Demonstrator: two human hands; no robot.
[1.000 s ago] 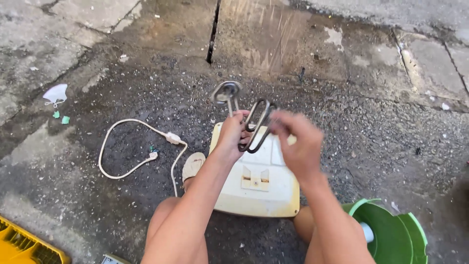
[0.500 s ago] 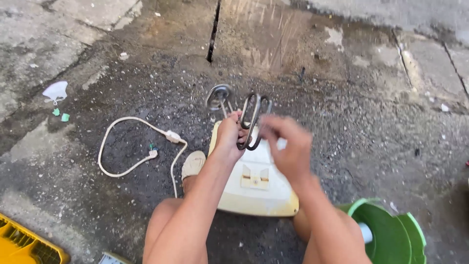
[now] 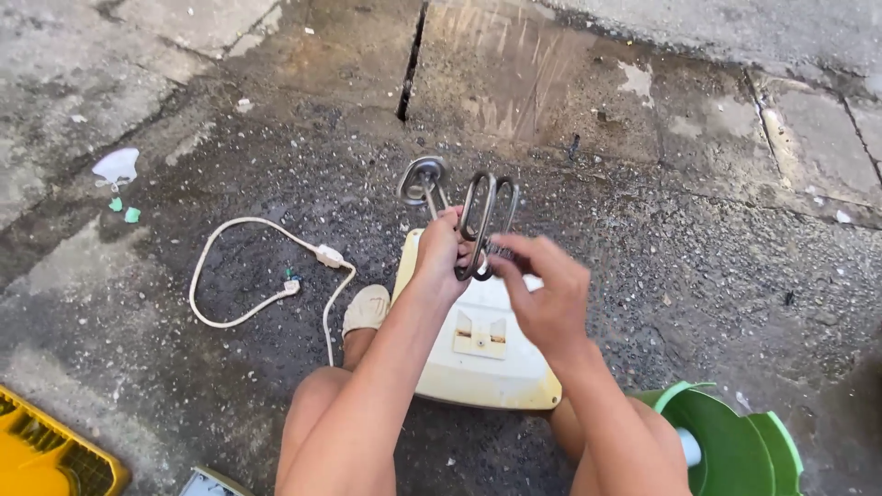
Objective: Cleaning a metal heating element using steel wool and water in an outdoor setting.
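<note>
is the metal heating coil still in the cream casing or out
Out: the left hand holds the heating coil in the air above the cream casing.

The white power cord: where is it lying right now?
In the head view the white power cord lies looped on the wet concrete ground, left of the cream appliance casing and the left hand.

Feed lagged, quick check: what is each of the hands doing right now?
Left hand: closed around the metal heating coil, holding it up.
Right hand: fingers pinched at the coil's lower end; grip unclear.

No packages, labels, signs, screens
</note>
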